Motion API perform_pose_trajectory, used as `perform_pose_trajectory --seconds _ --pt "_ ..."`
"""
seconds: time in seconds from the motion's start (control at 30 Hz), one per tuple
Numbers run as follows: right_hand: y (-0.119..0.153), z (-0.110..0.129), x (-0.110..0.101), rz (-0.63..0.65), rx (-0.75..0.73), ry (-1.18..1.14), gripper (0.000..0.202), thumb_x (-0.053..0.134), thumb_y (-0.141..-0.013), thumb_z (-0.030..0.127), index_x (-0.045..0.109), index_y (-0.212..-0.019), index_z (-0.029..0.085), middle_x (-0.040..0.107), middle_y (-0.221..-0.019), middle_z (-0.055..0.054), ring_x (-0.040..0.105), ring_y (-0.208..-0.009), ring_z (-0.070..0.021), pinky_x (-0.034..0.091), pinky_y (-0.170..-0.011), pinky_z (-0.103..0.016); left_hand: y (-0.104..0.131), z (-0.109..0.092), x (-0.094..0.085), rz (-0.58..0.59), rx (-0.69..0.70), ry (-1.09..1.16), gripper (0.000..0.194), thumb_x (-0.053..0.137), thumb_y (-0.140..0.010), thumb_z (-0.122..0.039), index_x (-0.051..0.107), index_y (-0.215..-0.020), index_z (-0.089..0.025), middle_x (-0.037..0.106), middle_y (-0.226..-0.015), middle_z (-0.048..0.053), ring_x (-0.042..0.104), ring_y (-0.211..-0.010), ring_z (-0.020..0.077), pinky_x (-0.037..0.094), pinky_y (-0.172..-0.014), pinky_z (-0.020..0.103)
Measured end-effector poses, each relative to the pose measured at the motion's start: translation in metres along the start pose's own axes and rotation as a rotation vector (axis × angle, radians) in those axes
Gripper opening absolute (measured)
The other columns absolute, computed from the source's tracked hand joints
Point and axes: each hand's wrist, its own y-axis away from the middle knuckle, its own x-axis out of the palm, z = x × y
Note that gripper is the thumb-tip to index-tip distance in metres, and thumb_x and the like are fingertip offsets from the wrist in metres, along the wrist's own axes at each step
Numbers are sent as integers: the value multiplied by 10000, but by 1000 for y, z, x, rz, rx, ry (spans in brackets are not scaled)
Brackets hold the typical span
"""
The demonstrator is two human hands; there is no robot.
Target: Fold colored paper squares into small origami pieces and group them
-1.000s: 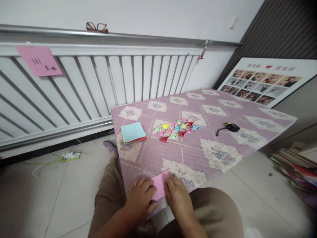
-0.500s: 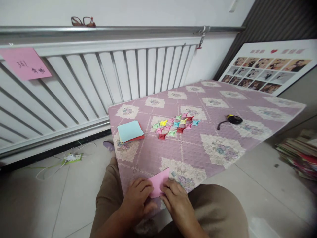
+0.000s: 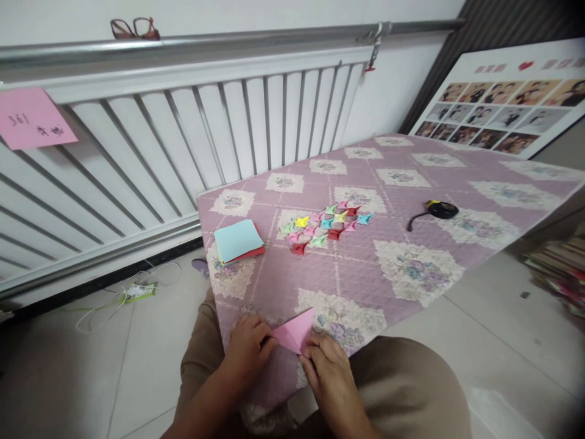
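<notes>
A pink sheet of paper (image 3: 296,330), folded with a slanting crease across it, lies at the near edge of the table. My left hand (image 3: 251,344) pinches its left corner between thumb and fingers. At the lower right edge, my right hand (image 3: 326,360) grips the paper with its fingertips. Farther up the table are several small folded paper shapes (image 3: 326,224) in pink, red, yellow, green and blue, set in slanting rows. To their left sits a stack of coloured paper (image 3: 238,239) with a light blue sheet on top.
A black object with a strap (image 3: 442,210) lies on the right of the patterned tablecloth (image 3: 356,262). Behind the table stands a white radiator (image 3: 183,134); glasses (image 3: 134,28) rest on its pipe. A photo board (image 3: 498,110) leans at the right. A power strip (image 3: 139,292) is on the floor.
The pink paper has gone from a flat four-sided shape to one with a corner folded over into a point. My left hand has shifted slightly left, and the camera view has moved a little.
</notes>
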Motion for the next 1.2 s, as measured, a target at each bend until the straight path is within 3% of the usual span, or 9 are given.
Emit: perform_pose_trajectory --seconds 0.53,1.2 --pt "-12 11 5 36 161 209 145 525 -869 232 574 -733 218 566 -804 -56 521 -792 -225 399 -712 -355 -12 -3 -4 78 -94 -100 163 593 -853 -321 614 -737 -208 602 -818 11 540 -845 214 360 -781 351" --pt "-23 9 4 107 149 388 186 580 -832 289 575 -654 236 587 -744 -60 513 -726 -231 377 -639 -361 -22 -7 -11 181 -90 -207 192 571 -870 -335 627 -738 -206 615 -842 25 553 -839 223 372 -745 344"
